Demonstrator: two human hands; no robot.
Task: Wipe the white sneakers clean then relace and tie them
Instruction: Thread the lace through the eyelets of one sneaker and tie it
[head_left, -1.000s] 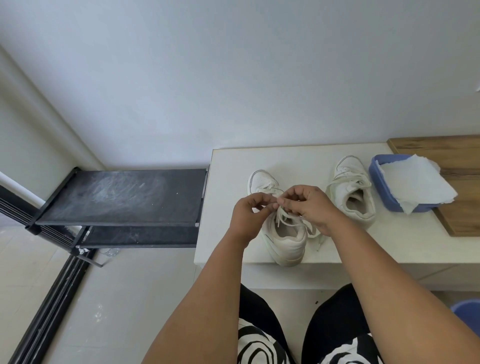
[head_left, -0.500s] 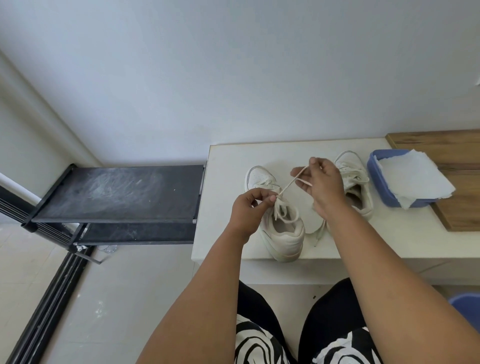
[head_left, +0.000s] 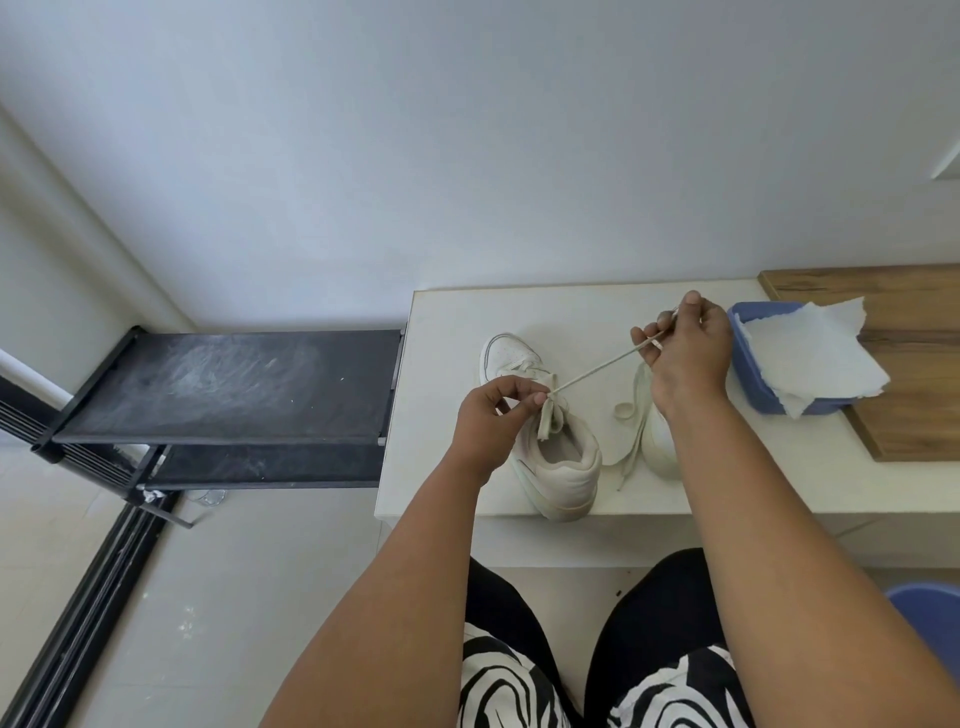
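We see a white bench (head_left: 447, 364) carrying two white sneakers (head_left: 563, 467). Blue tub (head_left: 748, 374) and wooden board (head_left: 914, 312) sit at its right end.

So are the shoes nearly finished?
About halfway. The near sneaker is being laced: the left hand pinches the eyelets while the right hand pulls its lace taut. The other sneaker has loose laces. No bows are tied.

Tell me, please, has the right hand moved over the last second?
Yes. The right hand has drawn the lace away from the near sneaker, rightward and toward the wall, and is now beside the blue tub.
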